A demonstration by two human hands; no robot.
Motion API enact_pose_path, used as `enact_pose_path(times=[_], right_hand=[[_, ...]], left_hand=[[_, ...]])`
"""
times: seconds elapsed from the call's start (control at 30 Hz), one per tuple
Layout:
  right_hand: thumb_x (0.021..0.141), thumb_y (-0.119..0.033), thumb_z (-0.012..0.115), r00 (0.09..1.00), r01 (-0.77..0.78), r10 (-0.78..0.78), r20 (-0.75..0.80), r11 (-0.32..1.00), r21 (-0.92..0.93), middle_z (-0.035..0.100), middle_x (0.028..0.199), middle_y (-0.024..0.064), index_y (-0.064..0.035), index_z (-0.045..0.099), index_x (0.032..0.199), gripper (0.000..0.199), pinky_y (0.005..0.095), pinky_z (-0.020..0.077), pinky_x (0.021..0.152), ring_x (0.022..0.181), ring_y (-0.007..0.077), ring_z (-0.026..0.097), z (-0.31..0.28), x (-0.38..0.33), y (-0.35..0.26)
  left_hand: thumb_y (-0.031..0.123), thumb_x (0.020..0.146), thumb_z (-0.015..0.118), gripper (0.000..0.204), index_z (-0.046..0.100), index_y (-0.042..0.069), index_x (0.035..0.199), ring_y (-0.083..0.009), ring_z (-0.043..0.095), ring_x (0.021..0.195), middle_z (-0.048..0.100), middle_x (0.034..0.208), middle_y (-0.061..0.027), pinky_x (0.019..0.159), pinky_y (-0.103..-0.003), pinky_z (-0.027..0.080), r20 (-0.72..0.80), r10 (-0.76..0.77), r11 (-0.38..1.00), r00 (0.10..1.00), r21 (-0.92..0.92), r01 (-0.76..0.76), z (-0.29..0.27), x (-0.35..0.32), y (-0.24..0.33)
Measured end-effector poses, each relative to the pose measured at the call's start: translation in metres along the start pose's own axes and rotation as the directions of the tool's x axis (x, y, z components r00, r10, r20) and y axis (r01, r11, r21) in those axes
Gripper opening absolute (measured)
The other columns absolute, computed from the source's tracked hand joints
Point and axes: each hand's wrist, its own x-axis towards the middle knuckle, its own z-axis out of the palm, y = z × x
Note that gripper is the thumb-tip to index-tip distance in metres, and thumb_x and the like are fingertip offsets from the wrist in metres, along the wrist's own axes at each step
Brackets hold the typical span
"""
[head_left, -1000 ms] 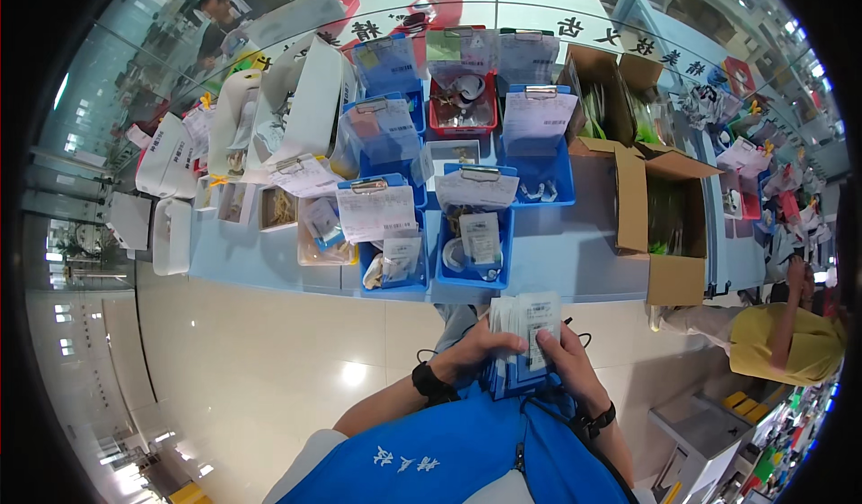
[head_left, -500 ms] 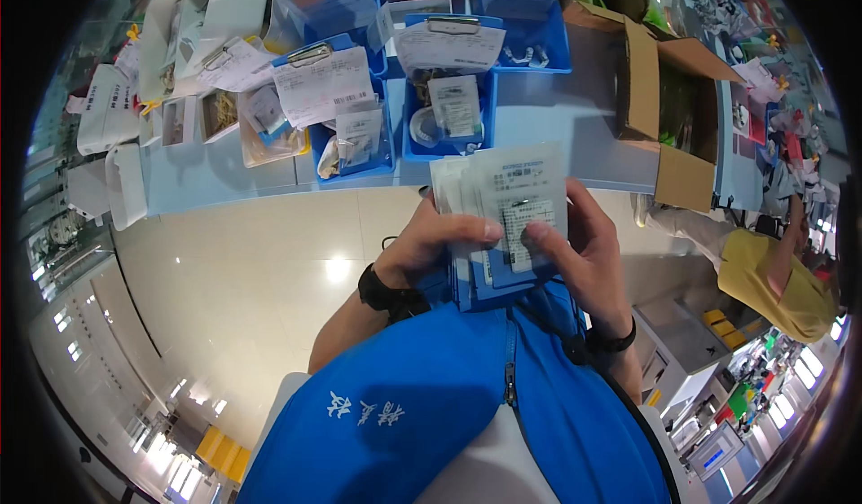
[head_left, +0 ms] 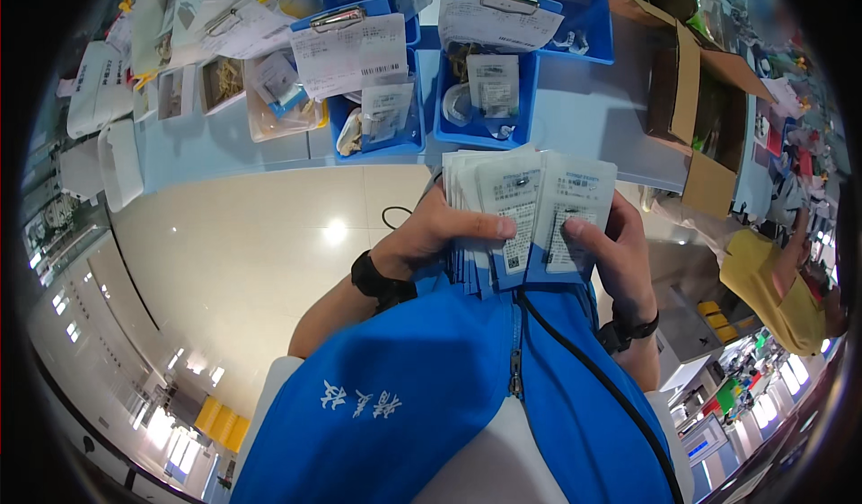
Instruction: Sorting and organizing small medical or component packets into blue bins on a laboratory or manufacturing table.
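left hand [head_left: 440,235]: fingers curled around the left side of a fanned stack of labelled packets [head_left: 530,208], thumb pressed flat on the front packet.
right hand [head_left: 611,253]: fingers wrapped behind the right side of the same stack, thumb on the face of the front right packet; grip closed on the stack.
stack position: held in the air just above the blue vest [head_left: 467,369], in front of the near edge of the worktop [head_left: 584,118], not resting on it.
risk, slip: the packets look thin and smooth and are fanned out; a loose pinch would likely let some slide out and drop to the glossy floor [head_left: 242,244].
risk, miscount: overlapped edges at the left of the fan could let two packets pass as one.
risk, misplacement: the bins stand close together, so a packet could land in the wrong one.
count, packets: two faces fully visible; several more edges behind, exact number cannot be told.
count, blue bins: two at the near edge [head_left: 377,109] [head_left: 485,91], each holding bagged parts; more behind, partly cut off.
count, clipboards with paper: two clear ones [head_left: 350,46] [head_left: 498,19].
count, cardboard boxes: one open box [head_left: 709,109] at the right end of the worktop.
count, wrist bands: one dark band on each wrist.
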Motion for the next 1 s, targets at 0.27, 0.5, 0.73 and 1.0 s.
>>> enact_pose_path(times=[0.27,0.5,0.73,1.0], right_hand=[[0.089,-0.013,0.077,0.998,0.006,-0.006,0.058,1.000,0.015,0.071,0.117,0.0118,0.0023,0.059,0.131,0.048,0.0322,0.0526,0.096,0.106,0.0166,0.068,0.007,0.011,0.000],[0.089,-0.011,0.078,0.998,-0.023,0.023,0.054,1.000,0.005,0.071,0.118,0.0115,0.0023,0.059,0.132,0.049,0.0315,0.0524,0.096,0.107,0.0159,0.067,0.015,0.011,-0.002],[0.092,-0.011,0.072,0.995,0.076,-0.069,-0.078,0.993,0.092,0.071,0.119,0.0137,0.0042,0.058,0.131,0.044,0.0304,0.0543,0.094,0.104,0.0161,0.069,0.021,0.010,0.007],[0.090,-0.014,0.072,0.998,0.036,-0.023,-0.053,0.966,0.254,0.070,0.120,0.0154,0.0055,0.052,0.136,0.054,0.0315,0.0545,0.094,0.103,0.0182,0.069,0.018,0.008,0.011]], left_hand=[[0.021,0.077,0.080,0.079,0.048,-0.002,0.145,-0.0259,0.063,0.119,0.063,0.133,-0.0166,0.103,-0.038,0.051,0.048,0.025,0.975,0.999,-0.223,-0.014,-0.007,-0.001,-0.009],[0.019,0.081,0.077,0.064,0.055,-0.002,0.138,-0.0225,0.068,0.110,0.067,0.123,-0.0150,0.095,-0.034,0.055,0.015,0.001,0.984,1.000,-0.180,0.001,-0.016,0.002,-0.010],[0.017,0.082,0.077,0.056,0.060,-0.003,0.131,-0.0206,0.069,0.105,0.070,0.118,-0.0134,0.092,-0.032,0.056,-0.039,0.057,0.984,0.998,-0.168,-0.063,-0.021,-0.002,-0.012],[0.016,0.082,0.077,0.055,0.060,-0.003,0.131,-0.0197,0.069,0.106,0.070,0.119,-0.0125,0.094,-0.032,0.055,-0.049,0.068,0.981,0.996,-0.179,-0.076,-0.028,-0.012,-0.012]])
